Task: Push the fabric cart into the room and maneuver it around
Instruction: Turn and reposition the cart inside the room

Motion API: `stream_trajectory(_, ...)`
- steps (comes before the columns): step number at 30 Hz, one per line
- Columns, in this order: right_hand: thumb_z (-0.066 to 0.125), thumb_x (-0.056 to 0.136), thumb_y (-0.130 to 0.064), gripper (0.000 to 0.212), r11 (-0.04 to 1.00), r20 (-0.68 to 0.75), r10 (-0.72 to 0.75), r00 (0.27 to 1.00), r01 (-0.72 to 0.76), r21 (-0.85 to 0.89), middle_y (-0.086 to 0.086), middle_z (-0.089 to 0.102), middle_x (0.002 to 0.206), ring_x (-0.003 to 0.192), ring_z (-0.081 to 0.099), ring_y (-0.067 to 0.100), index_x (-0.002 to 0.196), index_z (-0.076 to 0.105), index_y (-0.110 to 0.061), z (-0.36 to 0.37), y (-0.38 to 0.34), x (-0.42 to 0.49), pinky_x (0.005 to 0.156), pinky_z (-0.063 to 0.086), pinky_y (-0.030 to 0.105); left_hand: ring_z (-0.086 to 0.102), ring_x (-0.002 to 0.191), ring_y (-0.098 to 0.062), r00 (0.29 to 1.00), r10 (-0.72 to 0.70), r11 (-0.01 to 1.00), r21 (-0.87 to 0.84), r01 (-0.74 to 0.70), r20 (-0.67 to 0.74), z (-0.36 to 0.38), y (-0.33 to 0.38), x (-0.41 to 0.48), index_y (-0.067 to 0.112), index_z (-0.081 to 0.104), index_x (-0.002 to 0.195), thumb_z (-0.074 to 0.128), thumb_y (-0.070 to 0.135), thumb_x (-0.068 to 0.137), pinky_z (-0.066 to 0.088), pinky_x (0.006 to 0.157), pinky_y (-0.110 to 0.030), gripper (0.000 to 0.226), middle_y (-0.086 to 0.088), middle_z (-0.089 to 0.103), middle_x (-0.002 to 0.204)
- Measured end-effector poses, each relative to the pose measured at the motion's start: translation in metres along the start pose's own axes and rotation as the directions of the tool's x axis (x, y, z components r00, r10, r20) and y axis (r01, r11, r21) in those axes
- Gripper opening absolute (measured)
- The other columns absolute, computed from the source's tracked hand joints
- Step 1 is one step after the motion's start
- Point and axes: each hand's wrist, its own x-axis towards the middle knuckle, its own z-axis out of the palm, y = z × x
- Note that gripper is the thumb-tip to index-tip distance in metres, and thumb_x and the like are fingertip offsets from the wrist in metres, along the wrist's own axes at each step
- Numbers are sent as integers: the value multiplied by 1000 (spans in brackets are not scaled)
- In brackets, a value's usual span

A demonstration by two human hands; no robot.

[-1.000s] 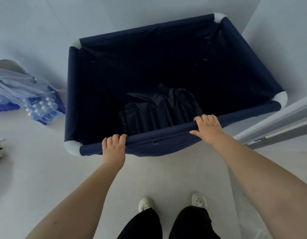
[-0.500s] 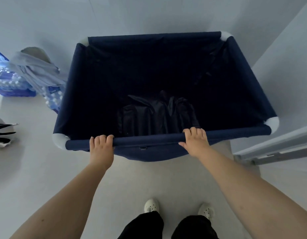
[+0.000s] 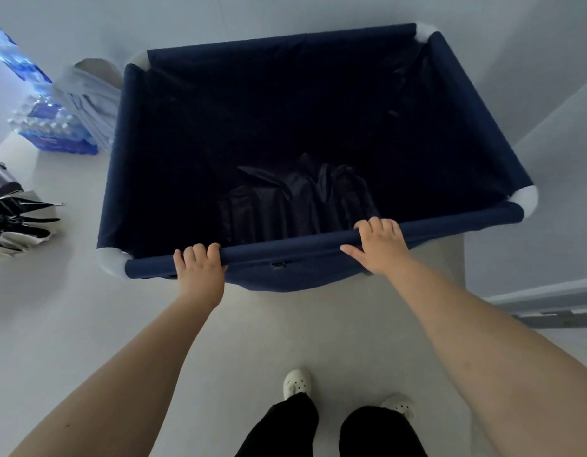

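Observation:
A large navy fabric cart point(image 3: 120, 153) with white corner joints stands on the pale floor in front of me. Its near rail point(image 3: 285, 250) runs from lower left to upper right. My left hand point(image 3: 200, 268) curls over the rail near its left end. My right hand point(image 3: 381, 245) grips the same rail right of the middle, thumb out to the left. A crumpled black bag point(image 3: 295, 199) lies at the bottom of the cart, close to the near side.
Shrink-wrapped packs of water bottles point(image 3: 51, 133) and a pale grey cloth point(image 3: 87, 100) sit against the cart's left side. A folded umbrella point(image 3: 15, 222) lies at the far left. A white wall point(image 3: 532, 209) and a door threshold point(image 3: 549, 305) bound the right.
The cart has turned anticlockwise and shifted right in view, its left side now closer to the water packs. Both hands keep their hold on the near rail. My feet have stepped.

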Motion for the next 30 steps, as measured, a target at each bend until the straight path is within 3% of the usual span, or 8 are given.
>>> stream_trajectory(11, 35, 82, -67, 66, 996, -6, -78, 997, 77, -44, 11, 52, 118, 113, 44, 32, 121, 43, -14, -16, 69, 47, 106, 27, 44, 43, 109, -41, 997, -79, 995, -67, 78, -12, 0, 69, 14, 4, 38, 128, 48, 29, 93, 15, 112, -56, 45, -22, 49, 114)
stream_trajectory(18, 39, 82, -65, 61, 994, -58, -111, 992, 111, 1, 8, 56, 110, 104, 48, 30, 115, 47, -14, -16, 101, 43, 101, 31, 42, 44, 108, -46, 993, -104, 989, -107, 97, -62, -3, 102, 15, -3, 43, 125, 56, 20, 89, 16, 112, -60, 44, -28, 51, 111)
stream_trajectory(30, 41, 87, -56, 52, 996, -57, -73, 996, 76, 45, 5, 55, 111, 104, 48, 27, 120, 45, -16, -15, 188, 4, 103, 30, 42, 41, 114, -45, 999, -9, 997, -73, 6, -47, -15, 177, 20, -2, 42, 127, 54, 22, 90, 12, 113, -59, 46, -27, 49, 117)
